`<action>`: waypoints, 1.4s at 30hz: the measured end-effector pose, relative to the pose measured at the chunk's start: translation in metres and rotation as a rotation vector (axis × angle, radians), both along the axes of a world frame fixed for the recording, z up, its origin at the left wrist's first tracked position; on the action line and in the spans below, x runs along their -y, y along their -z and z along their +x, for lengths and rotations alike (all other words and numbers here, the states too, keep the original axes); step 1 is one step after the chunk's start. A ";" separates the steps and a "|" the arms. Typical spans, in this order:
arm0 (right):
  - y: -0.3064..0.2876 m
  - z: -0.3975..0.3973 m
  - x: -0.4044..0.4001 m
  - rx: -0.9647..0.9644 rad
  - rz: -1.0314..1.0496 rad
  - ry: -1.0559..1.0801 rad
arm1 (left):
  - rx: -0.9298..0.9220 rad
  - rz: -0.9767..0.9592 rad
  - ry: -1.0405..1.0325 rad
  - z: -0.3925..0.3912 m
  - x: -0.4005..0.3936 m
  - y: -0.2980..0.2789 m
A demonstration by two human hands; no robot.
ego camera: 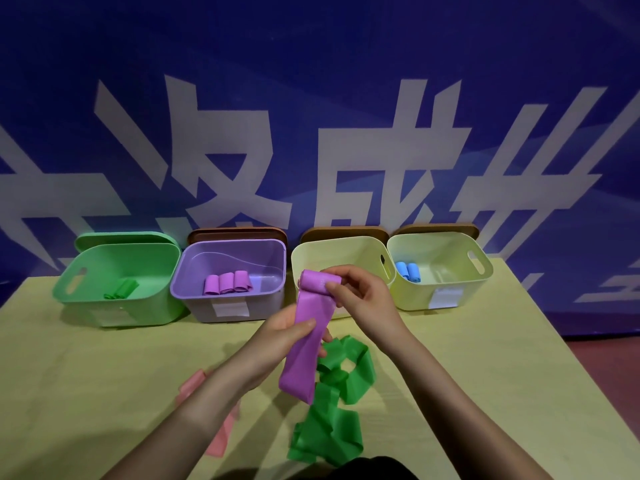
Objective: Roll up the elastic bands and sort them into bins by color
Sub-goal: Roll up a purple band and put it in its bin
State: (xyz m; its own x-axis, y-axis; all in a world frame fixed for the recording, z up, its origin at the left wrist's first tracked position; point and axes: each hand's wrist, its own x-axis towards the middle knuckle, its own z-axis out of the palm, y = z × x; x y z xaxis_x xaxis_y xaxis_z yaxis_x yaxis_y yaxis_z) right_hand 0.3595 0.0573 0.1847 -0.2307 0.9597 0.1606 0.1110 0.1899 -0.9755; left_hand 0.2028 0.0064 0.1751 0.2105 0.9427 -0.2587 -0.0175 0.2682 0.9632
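I hold a purple elastic band above the table, partly rolled at its top. My right hand pinches the rolled end. My left hand grips the flat strip lower down, and the loose end hangs below. Loose green bands lie on the table under my hands. A pink band lies partly hidden under my left forearm. At the back stand a green bin with a green roll, a purple bin with three purple rolls, a pale yellow bin, and another pale yellow bin with blue rolls.
The bins line the far edge of the yellow-green table, against a blue banner with white characters. Lids lean behind the bins. The table's right edge runs diagonally, with reddish floor beyond it.
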 end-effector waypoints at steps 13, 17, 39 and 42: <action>0.026 -0.004 0.010 0.397 0.648 0.073 | -0.013 -0.068 -0.367 0.018 -0.007 -0.007; 0.022 0.001 0.007 0.337 0.634 -0.041 | 0.045 -0.012 -0.362 0.016 -0.006 -0.006; 0.018 0.001 0.006 0.025 -0.142 -0.204 | -0.163 0.162 -0.135 0.005 0.000 0.004; 0.021 0.003 0.006 0.104 -0.087 -0.177 | -0.246 0.153 -0.129 0.006 -0.004 0.004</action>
State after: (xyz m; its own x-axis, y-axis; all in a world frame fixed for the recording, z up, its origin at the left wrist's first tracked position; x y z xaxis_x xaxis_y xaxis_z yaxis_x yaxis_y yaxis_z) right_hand 0.3625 0.0511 0.1637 -0.4076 0.9120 0.0457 0.1844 0.1312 -0.9741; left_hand 0.2087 0.0103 0.1710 0.0352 0.9895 -0.1402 0.1963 0.1307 0.9718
